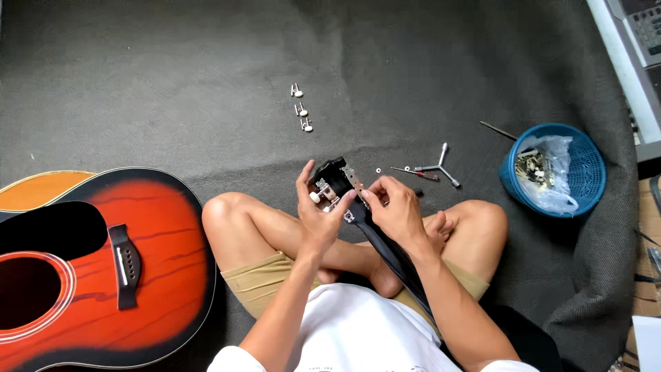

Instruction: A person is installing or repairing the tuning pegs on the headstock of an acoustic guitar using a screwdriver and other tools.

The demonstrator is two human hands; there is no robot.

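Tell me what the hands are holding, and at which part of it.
Both hands hold a black guitar neck at its headstock: the left hand grips the side with the tuning pegs, the right hand the other side.

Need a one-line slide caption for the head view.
Seated cross-legged on grey carpet, both hands, left hand and right hand, hold a black guitar headstock; loose tuners and blue basket lie ahead.

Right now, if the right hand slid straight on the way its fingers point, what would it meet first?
The right hand points left, so it would meet the black guitar headstock it already touches, then the left hand just beyond. Depth is unclear.
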